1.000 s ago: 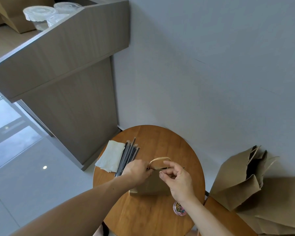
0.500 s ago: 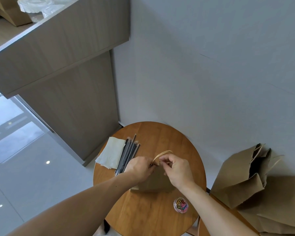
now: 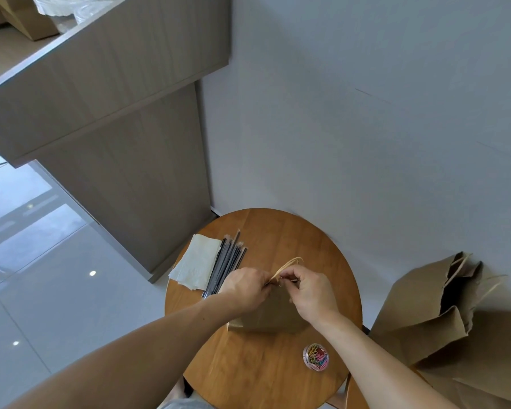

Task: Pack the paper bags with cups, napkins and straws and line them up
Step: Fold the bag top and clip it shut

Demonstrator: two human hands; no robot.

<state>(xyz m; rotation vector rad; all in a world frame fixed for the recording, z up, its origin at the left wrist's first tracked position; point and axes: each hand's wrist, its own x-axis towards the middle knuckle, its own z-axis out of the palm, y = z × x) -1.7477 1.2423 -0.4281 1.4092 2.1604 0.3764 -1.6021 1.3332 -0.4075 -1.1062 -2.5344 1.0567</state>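
Note:
A brown paper bag (image 3: 273,315) stands on the round wooden table (image 3: 281,234). My left hand (image 3: 244,287) and my right hand (image 3: 310,290) both pinch the bag's closed top edge, right below its tan twine handles (image 3: 291,264). Something small sits between my right fingertips; I cannot tell what. A bundle of black wrapped straws (image 3: 229,265) lies left of the bag beside a stack of white napkins (image 3: 196,265). Clear lidded cups (image 3: 59,4) stand on the counter at the top left.
A small round tub of coloured paper clips (image 3: 316,357) sits on the table near my right forearm. More brown paper bags (image 3: 443,308) stand to the right beside the table. A tall wooden counter (image 3: 109,93) rises on the left against the grey wall.
My hands have drawn together at the bag's top and its mouth is now pressed shut. The view has tilted down, so the clip tub shows fully.

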